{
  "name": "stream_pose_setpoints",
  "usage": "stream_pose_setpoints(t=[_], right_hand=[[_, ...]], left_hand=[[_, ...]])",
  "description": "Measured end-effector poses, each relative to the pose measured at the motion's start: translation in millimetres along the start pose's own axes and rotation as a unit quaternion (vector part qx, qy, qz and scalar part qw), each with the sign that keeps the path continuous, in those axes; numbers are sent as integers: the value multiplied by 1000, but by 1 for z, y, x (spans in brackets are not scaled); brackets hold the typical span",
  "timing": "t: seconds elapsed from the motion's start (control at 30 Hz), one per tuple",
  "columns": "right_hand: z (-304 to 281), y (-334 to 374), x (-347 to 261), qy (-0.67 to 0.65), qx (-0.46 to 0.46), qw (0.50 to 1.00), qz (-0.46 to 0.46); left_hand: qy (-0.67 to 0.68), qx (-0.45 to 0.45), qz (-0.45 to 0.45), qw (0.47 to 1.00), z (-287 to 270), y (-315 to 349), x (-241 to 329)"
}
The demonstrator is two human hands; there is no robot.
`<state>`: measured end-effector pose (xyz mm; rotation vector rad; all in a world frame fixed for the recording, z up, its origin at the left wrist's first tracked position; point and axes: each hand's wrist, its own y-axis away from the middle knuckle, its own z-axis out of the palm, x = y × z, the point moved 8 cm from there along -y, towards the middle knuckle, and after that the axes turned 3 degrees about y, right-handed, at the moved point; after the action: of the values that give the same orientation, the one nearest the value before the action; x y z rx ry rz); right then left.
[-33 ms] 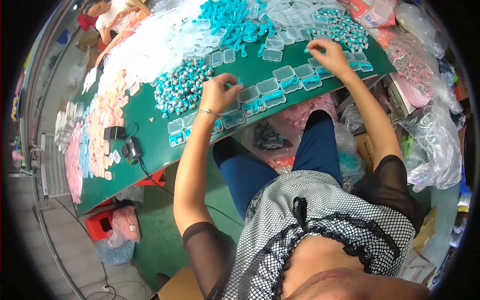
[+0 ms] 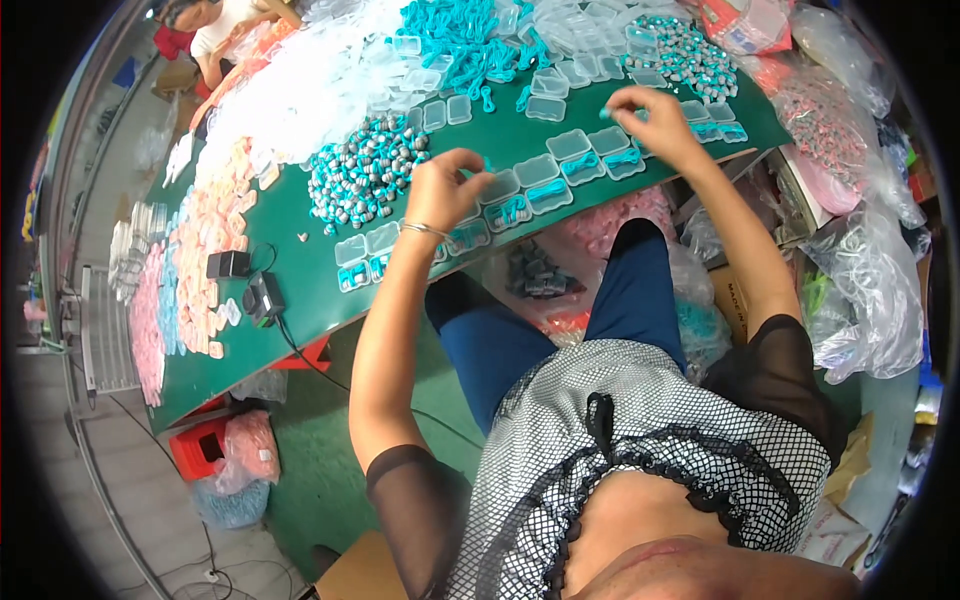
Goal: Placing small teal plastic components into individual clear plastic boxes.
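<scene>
Row of small clear plastic hinged cases (image 2: 560, 165) runs along the near edge of the green tabletop (image 2: 300, 300), several already holding a coiled teal cord; the row bends with the lens, and its left end stops near a black adapter block with a cable (image 2: 262, 297). Left hand (image 2: 445, 190) sits over the middle of the row, fingers curled narrow, thumb and forefinger pinched close above a filled case; whether anything small is between them cannot be made out. A thin metal bracelet (image 2: 424, 230) circles that wrist. Right hand (image 2: 650, 120) is over the right end of the row, fingertips drawn together on a small teal piece (image 2: 604, 113), too small to identify. Between the hands and farther in: a heap of small teal-and-grey earbuds (image 2: 365, 170), left of centre. Behind it, toward the far edge, a tangle of teal cords (image 2: 460, 35) and a spread of empty clear cases (image 2: 590, 30), partly cut off by the picture's rim. A second earbud heap (image 2: 685, 55) lies at the far right corner. Along the left edge, pink and pale blue flat pieces (image 2: 190, 270) in blurred drifts. Clear plastic bags (image 2: 870, 270) crowd the right side, off the tabletop, contents indistinct. At the far left corner another person (image 2: 215, 25) is mostly cropped.
</scene>
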<state>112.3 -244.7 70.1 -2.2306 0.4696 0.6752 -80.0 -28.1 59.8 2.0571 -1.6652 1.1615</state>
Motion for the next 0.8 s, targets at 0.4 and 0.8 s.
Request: stream_pose_setpoints(t=[0.4, 0.8], right_hand=[[65, 60, -96, 71, -19, 986, -147], [70, 61, -89, 67, -25, 983, -168]], left_hand=[[-160, 38, 157, 974, 55, 36, 60], [-197, 36, 124, 972, 57, 35, 58]])
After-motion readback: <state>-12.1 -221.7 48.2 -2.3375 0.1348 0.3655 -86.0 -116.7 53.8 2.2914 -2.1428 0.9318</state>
